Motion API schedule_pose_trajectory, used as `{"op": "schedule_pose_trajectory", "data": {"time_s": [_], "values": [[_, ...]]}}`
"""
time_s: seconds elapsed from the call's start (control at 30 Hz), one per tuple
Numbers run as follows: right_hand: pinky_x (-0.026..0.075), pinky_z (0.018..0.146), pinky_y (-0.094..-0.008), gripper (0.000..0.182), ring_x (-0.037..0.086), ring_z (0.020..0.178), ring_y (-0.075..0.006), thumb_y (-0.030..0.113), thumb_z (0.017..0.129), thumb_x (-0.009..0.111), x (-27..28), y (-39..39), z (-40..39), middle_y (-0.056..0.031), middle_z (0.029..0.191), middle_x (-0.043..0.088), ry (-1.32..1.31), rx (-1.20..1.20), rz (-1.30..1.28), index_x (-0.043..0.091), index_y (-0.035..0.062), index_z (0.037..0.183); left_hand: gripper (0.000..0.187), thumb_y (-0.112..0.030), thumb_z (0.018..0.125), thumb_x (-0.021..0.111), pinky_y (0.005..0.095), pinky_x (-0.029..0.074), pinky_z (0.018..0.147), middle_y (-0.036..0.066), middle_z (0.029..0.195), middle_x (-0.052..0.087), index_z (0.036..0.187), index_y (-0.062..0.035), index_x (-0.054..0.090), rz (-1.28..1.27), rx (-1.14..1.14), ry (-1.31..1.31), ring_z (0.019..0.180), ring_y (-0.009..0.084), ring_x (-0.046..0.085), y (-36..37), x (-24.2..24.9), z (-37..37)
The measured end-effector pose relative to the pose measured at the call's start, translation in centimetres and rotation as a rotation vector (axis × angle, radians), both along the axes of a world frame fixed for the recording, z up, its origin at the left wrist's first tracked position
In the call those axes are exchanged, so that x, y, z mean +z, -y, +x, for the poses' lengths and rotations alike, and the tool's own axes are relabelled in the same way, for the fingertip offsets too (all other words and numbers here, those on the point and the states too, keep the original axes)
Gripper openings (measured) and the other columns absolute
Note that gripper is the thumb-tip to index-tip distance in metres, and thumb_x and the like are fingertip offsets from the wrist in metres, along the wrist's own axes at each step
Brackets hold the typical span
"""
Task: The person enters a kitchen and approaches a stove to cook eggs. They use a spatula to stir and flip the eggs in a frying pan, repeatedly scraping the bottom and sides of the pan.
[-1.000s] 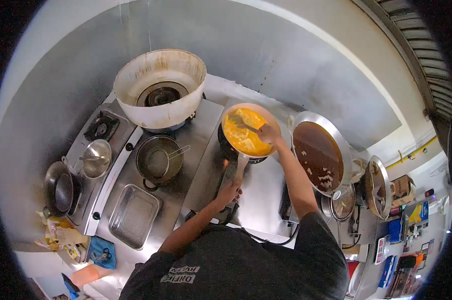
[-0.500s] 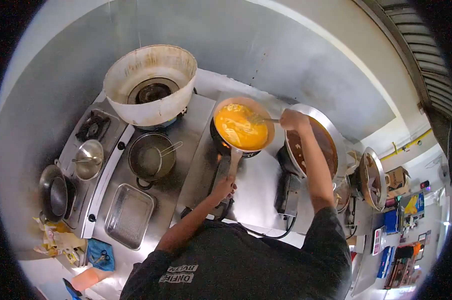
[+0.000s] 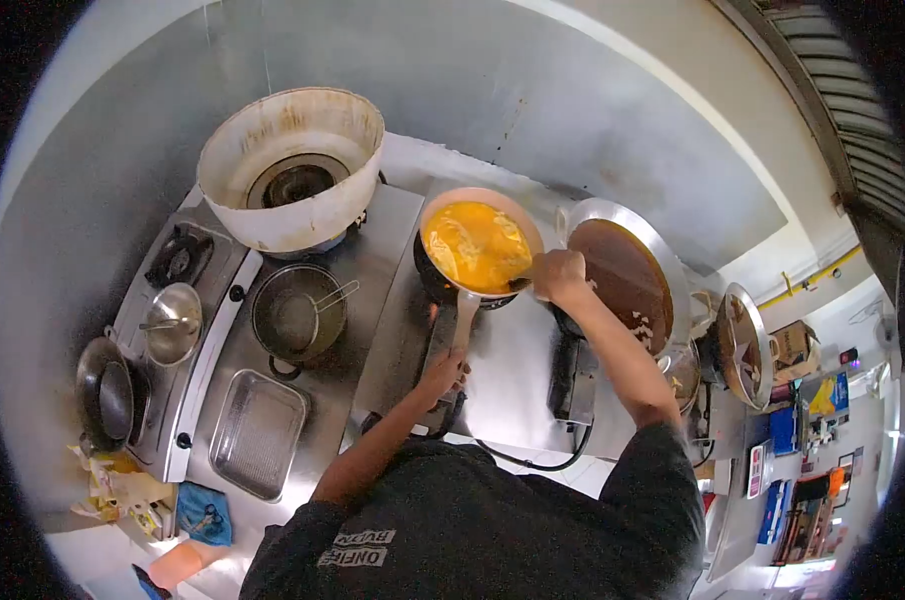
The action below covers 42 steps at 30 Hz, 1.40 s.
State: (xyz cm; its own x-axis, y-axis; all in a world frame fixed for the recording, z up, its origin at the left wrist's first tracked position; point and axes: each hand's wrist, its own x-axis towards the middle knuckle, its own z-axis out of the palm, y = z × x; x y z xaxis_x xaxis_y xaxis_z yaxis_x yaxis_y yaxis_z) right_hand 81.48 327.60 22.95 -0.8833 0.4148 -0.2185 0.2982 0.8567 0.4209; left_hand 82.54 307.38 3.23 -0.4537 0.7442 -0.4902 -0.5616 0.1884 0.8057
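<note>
A frying pan sits on a burner, and flame shows beneath its near left side. Yellow, egg-like liquid with paler set folds covers its bottom. My left hand is closed around the pan handle. At the pan's near right rim, my right hand grips a metal spatula; its head dips at the edge of the liquid, and my fingers hide most of its handle. Just right of that hand stands a wide metal pot of dark brown liquid with pale bits.
A round white wind guard surrounds a burner at the back left. Nearer are a dark pot with a strainer, a rectangular mesh tray, a steel bowl and dark pans. Another large pot stands farther right.
My right hand has moved down and left, bringing the spatula from the pan's right middle to its near right rim. The pale folds have shifted. My left hand stays on the handle.
</note>
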Motion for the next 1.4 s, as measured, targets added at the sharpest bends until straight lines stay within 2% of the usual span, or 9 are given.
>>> {"op": "schedule_pose_trajectory", "data": {"time_s": [0.33, 0.5, 0.6, 0.9, 1.03, 1.1, 1.2, 1.33, 1.4], "values": [[0.05, 0.068, -0.0306, 0.016, 0.062, 0.081, -0.0218, 0.015, 0.077, 0.052, -6.0, -3.7, -0.6, -0.0097, 0.084, 0.063, -0.166, -0.037, 0.054, 0.065, 0.008, 0.084, 0.03, -0.035, 0.091, 0.032, 0.0252, 0.041, 0.048, 0.002, 0.072, 0.049, 0.09, -0.008, 0.044, 0.05, 0.002, 0.001, 0.058, 0.0106, 0.046, -0.1, -1.1, 0.0], [0.05, 0.066, -0.0304, 0.017, 0.061, 0.081, -0.0205, 0.014, 0.076, 0.051, -7.6, -6.0, -2.6, -0.009, 0.086, 0.062, -0.149, 0.201, 0.124, 0.064, 0.0098, 0.086, 0.029, -0.035, 0.091, 0.032, 0.0252, 0.04, 0.047, 0.002, 0.072, 0.049, 0.091, -0.0082, 0.043, 0.001, -0.021, -0.056, 0.057, 0.0105, 0.046, -0.7, -2.2, -0.2], [0.05, 0.067, -0.0315, 0.016, 0.06, 0.085, -0.021, 0.014, 0.076, 0.052, -6.4, -5.0, -3.7, -0.0103, 0.089, 0.061, -0.279, 0.206, 0.044, 0.064, 0.0091, 0.085, 0.028, -0.035, 0.09, 0.032, 0.0251, 0.04, 0.047, 0.002, 0.072, 0.049, 0.089, -0.0085, 0.043, 0.005, 0.002, -0.049, 0.057, 0.0101, 0.046, -0.3, -0.9, 0.1], [0.048, 0.073, -0.0346, 0.017, 0.059, 0.088, -0.0256, 0.011, 0.074, 0.049, -3.6, -1.5, -7.1, -0.0129, 0.087, 0.061, -0.201, 0.137, -0.041, 0.063, 0.0065, 0.084, 0.029, -0.034, 0.09, 0.032, 0.0231, 0.04, 0.044, 0.003, 0.071, 0.049, 0.082, -0.0084, 0.043, 0.034, 0.021, -0.06, 0.054, 0.0097, 0.045, -0.3, -0.3, 0.1], [0.048, 0.073, -0.0354, 0.02, 0.059, 0.087, -0.0275, 0.012, 0.072, 0.05, -5.5, -2.7, -7.9, -0.0171, 0.087, 0.061, -0.173, 0.155, -0.171, 0.061, 0.003, 0.085, 0.03, -0.035, 0.09, 0.032, 0.0237, 0.04, 0.043, 0.003, 0.071, 0.049, 0.083, -0.0083, 0.043, 0.111, -0.065, -0.006, 0.054, 0.0097, 0.046, -1.2, -4.8, -0.5], [0.048, 0.072, -0.0368, 0.023, 0.059, 0.084, -0.0303, 0.015, 0.071, 0.051, -6.9, -4.0, -8.0, -0.0216, 0.085, 0.06, -0.014, 0.28, -0.194, 0.06, -0.0015, 0.085, 0.03, -0.035, 0.091, 0.032, 0.0242, 0.04, 0.043, 0.003, 0.071, 0.05, 0.083, -0.0081, 0.044, 0.071, -0.047, -0.038, 0.055, 0.0097, 0.047, -0.6, -2.7, -0.2], [0.047, 0.072, -0.0403, 0.026, 0.059, 0.083, -0.0329, 0.019, 0.072, 0.053, -0.7, -0.1, -3.9, -0.0222, 0.084, 0.06, -0.1, 0.083, -0.284, 0.059, -0.0032, 0.084, 0.03, -0.035, 0.091, 0.032, 0.025, 0.04, 0.044, 0.003, 0.071, 0.051, 0.084, -0.0079, 0.044, 0.033, -0.015, -0.051, 0.056, 0.0099, 0.047, -0.6, -2.3, -0.1], [0.046, 0.073, -0.0421, 0.028, 0.058, 0.085, -0.034, 0.022, 0.074, 0.053, 1.2, -0.1, 0.4, -0.0211, 0.086, 0.06, -0.068, 0.073, -0.259, 0.059, -0.0015, 0.087, 0.028, -0.034, 0.09, 0.033, 0.0252, 0.04, 0.046, 0.003, 0.072, 0.051, 0.085, -0.0084, 0.044, 0.03, 0.007, -0.003, 0.057, 0.0104, 0.048, -0.3, -1.4, 0.0], [0.048, 0.069, -0.0411, 0.023, 0.061, 0.076, -0.032, 0.015, 0.067, 0.05, 1.4, 0.3, 2.0, -0.0213, 0.077, 0.061, -0.095, 0.034, -0.276, 0.06, -0.0016, 0.079, 0.027, -0.033, 0.09, 0.034, 0.0255, 0.04, 0.046, 0.003, 0.072, 0.051, 0.086, -0.0087, 0.045, 0.009, 0.007, 0.01, 0.056, 0.0104, 0.048, -0.5, -1.5, 0.0]]}}
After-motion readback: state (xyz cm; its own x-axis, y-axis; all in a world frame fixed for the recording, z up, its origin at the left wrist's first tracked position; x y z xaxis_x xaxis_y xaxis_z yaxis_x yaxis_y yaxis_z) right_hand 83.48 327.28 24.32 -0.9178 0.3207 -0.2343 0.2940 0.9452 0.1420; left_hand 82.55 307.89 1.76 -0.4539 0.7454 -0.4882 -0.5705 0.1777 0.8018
